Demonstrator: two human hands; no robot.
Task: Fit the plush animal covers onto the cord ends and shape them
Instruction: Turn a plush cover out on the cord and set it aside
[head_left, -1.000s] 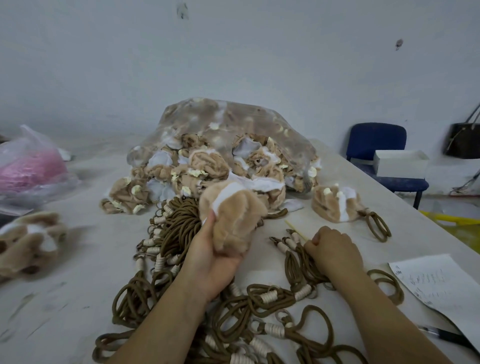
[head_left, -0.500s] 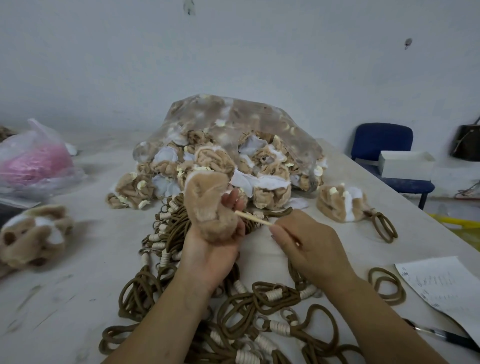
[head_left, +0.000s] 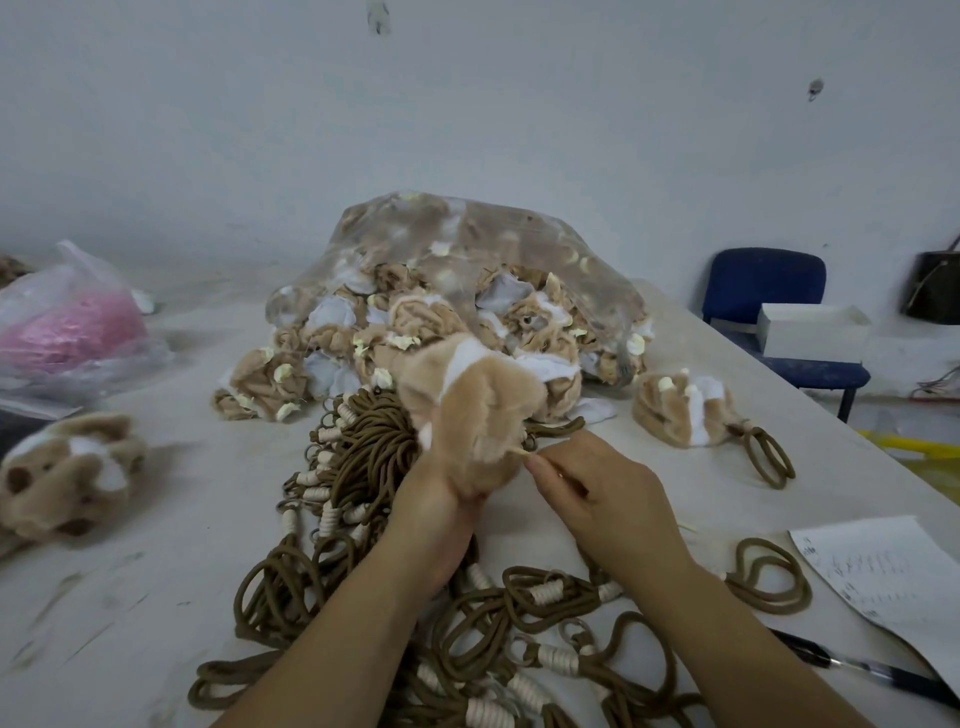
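The left hand's (head_left: 440, 501) fingers are mostly hidden behind the plush cover (head_left: 480, 415) they wrap round, so how tightly they curl cannot be told; only the palm side and wrist show, gripping the cover from below and holding it up above the near middle of the table (head_left: 130, 597). Whether a cord end already sits inside the cover cannot be seen.

The right hand's (head_left: 602, 501) thumb and forefinger (head_left: 545, 470) are pressed together, pinching a thin pale stick (head_left: 519, 453). Its tip touches the cover's lower right side. The other fingers are curled under. A pale sliver shows just right of that wrist; whether it belongs to the same stick is unclear.

Beneath and around both forearms lies a tangle of brown cords (head_left: 374, 462) with pale wrapped ends, cut off by the near edge. Just beyond the hands, a clear bag (head_left: 467, 249) spills more tan and white covers. To its right lies a plush piece (head_left: 680, 410) with a cord loop (head_left: 763, 457) at its near right side. Another plush piece (head_left: 67, 473) lies at the left, blurred. A bag with pink contents (head_left: 67, 322) sits far left.

At the near right, a sheet of paper (head_left: 893, 587) and a pen (head_left: 883, 675) are partly cut off. Past the table's right edge stands a blue chair (head_left: 769, 291) holding a white box (head_left: 810, 332).
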